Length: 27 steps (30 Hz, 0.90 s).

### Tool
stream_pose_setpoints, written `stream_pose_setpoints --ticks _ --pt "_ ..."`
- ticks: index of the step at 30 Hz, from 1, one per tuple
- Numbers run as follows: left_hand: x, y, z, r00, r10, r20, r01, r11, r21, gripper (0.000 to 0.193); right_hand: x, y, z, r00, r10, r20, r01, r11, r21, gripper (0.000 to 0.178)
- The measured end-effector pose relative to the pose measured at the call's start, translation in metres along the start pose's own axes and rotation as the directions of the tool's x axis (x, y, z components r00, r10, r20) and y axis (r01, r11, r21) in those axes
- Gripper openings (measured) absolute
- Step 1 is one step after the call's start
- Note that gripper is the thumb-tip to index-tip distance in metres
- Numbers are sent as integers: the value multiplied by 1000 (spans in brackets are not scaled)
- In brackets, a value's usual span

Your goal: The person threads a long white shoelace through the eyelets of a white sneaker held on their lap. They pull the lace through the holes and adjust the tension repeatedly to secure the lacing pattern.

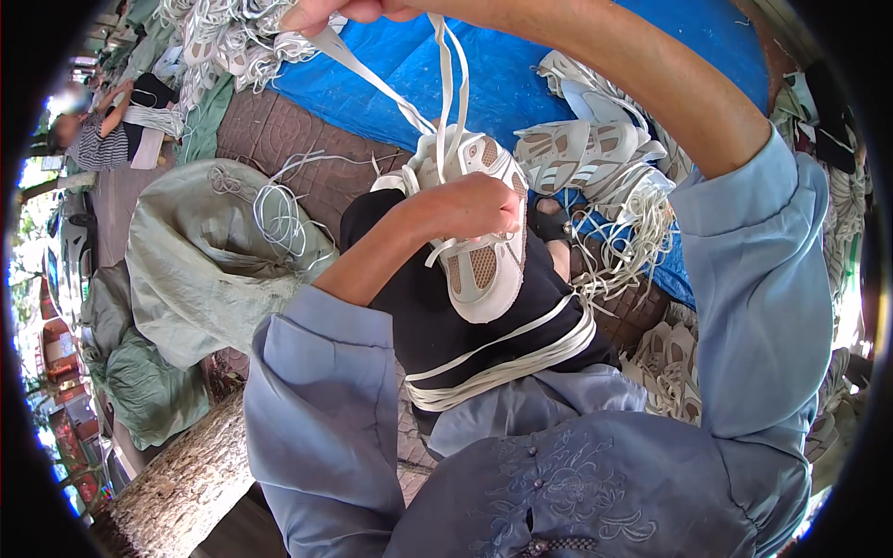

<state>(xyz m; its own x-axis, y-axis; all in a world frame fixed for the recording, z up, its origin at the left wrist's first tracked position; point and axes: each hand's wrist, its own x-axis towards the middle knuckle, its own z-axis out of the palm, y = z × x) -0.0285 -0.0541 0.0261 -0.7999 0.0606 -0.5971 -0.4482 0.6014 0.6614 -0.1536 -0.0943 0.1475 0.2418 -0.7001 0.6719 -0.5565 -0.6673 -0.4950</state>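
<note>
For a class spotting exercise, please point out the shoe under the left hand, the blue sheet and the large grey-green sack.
Shoe [483,267], head view: mesh panel at the toe.
Blue sheet [499,79], head view: bare stretch.
Grey-green sack [193,232], head view: upper side.

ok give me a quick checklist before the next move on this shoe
1. Shoe on the lap: ok, toe pointing toward the person.
2. Lace in the right hand: ok, stretched out from the shoe.
3. Left hand at the shoe: ok, lying over its middle.
4. Left hand's grip: cannot tell, the hand itself hides it.
5. Whole right hand visible: not ok, the upper edge cuts it.
6. Spare laces: ok, lying across the lap.
</note>
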Motion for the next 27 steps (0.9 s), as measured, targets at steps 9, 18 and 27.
stream_pose_setpoints --ticks 9,18,27 --pt "-13 5 -3 996 48 -69 -53 996 -75 9 2 4 4 998 -63 19 65 994 -93 18" --pt "-28 6 19 809 311 -499 10 841 541 8 1 -9 -6 991 113 68 -111 993 -43 15" --pt "-2 -12 67 353 698 -624 286 554 782 10 23 -16 -30 930 -68 -361 28 993 -115 12"
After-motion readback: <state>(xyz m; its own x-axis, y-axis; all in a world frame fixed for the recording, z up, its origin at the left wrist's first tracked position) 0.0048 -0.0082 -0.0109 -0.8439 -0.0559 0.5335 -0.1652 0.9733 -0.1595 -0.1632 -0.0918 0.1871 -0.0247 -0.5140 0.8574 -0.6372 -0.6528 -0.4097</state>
